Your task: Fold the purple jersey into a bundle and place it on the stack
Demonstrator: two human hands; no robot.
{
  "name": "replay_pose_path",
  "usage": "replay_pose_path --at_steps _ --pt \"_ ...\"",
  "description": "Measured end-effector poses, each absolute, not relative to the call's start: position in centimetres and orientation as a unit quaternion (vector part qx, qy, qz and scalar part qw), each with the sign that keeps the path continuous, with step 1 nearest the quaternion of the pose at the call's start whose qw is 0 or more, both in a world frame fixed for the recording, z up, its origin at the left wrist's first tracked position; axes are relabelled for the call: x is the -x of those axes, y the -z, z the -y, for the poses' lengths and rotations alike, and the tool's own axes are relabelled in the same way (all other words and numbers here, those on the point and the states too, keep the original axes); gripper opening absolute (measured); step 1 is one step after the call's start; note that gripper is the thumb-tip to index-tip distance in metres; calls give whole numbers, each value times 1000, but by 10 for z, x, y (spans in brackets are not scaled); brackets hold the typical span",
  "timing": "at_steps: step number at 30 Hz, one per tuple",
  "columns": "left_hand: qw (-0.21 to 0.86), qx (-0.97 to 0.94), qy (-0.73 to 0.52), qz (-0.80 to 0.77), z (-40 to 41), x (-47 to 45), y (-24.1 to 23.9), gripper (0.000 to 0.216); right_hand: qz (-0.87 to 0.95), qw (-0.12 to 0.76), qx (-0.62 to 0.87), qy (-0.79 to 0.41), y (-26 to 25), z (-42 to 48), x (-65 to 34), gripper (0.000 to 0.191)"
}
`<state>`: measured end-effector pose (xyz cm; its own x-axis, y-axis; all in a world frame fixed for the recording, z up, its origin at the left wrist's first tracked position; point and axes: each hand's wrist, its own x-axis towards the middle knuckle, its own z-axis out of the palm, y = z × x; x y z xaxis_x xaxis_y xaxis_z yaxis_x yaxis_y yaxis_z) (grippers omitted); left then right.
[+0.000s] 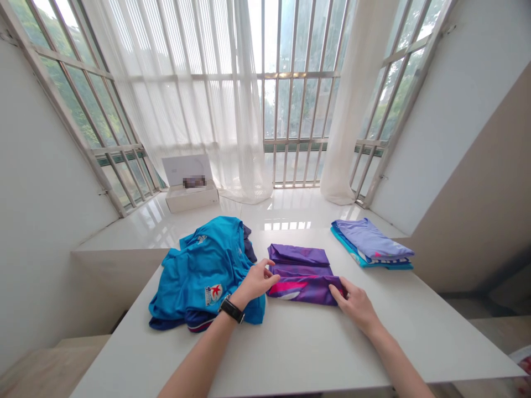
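A folded purple garment [298,271] with pink and white markings lies in front of me, its near part turned over in a strip. At the left end of this strip, my left hand [259,281] has its thumb on the cloth and its fingers curled around the edge. My right hand [352,301] pinches the strip's right end, thumb on top and fingers behind. A black watch [232,309] is on my left wrist. Close by my left forearm, a loose blue T-shirt [199,271] with a red and white emblem lies over darker clothing [168,323].
A neat stack of folded clothes [373,246], lavender on top, sits at the table's right side. The white table [307,342] meets a windowsill [249,213] bearing an open white box [193,196]. Sheer curtains [199,110] hang before barred windows.
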<state>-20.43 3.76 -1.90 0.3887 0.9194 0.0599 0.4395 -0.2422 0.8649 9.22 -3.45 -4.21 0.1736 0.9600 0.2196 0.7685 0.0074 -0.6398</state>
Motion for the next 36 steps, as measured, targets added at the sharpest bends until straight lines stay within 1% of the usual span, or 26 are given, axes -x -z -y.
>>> replay_pose_path --at_steps 3,6,8,13,19,22,24,28,33,36 --pt "373 -761 -278 -452 -32 201 13 38 630 321 692 -146 42 35 -92 20" --pt "327 -783 -259 -462 -29 198 12 25 629 327 687 -156 42 35 -92 23" --pt "316 -785 -260 -466 -29 197 13 21 629 334 684 -160 42 34 -93 27" --pt "291 -785 -287 -466 -33 199 19 21 621 349 687 -141 46 33 -94 29" --pt "271 -783 -295 -476 -36 199 23 20 595 333 723 -108 50 34 -94 37" --pt "255 -782 -294 -486 -38 199 22 28 594 320 731 -99 50 35 -94 37" --pt "251 -783 -288 -490 -39 200 21 32 596 315 732 -96 50 35 -93 36" --pt "259 -786 -273 -491 -38 201 18 28 601 312 730 -90 49 35 -93 35" --pt "269 -792 -242 -492 -35 201 14 33 605 303 731 -91 49 35 -93 34" --pt "268 -792 -225 -500 -32 200 13 30 609 303 727 -92 49 36 -94 34"
